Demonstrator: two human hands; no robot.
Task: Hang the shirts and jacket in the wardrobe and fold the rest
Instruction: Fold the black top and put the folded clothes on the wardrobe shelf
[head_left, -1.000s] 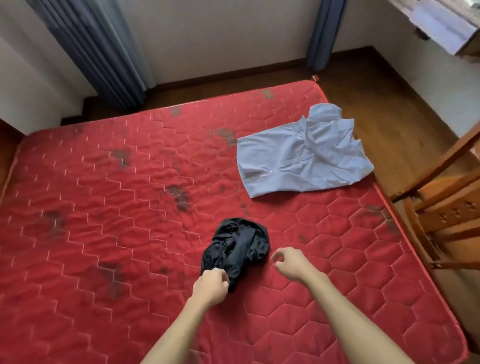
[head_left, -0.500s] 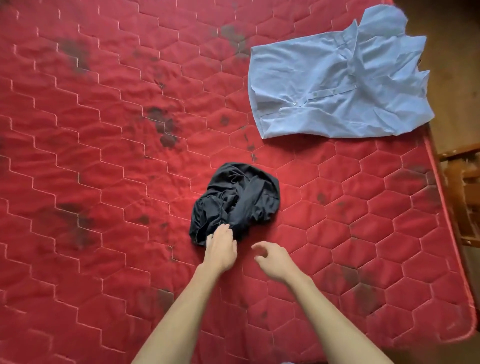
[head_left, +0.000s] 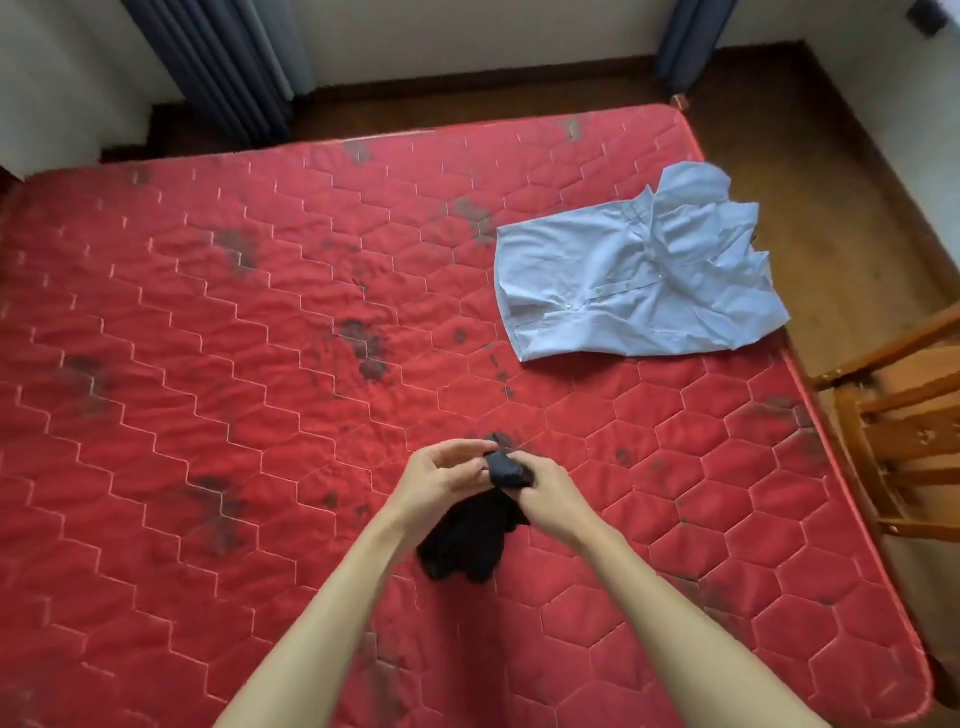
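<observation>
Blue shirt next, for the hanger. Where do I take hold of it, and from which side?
Take the blue shirt at its collar end, the rumpled part nearest the right edge of the mattress, reaching from that side. Folds stand up there and likely pinch easily; the hem end lies flat toward the middle. The left hand and right hand hold the black garment.

Nothing you could actually read in this one. The light blue shirt (head_left: 623, 280) shows no print or tag, the black garment (head_left: 467, 540) you're holding is just plain dark cloth, and the red mattress (head_left: 208, 364) only has its stitched hexagon pattern, no brand label facing the camera.
</observation>
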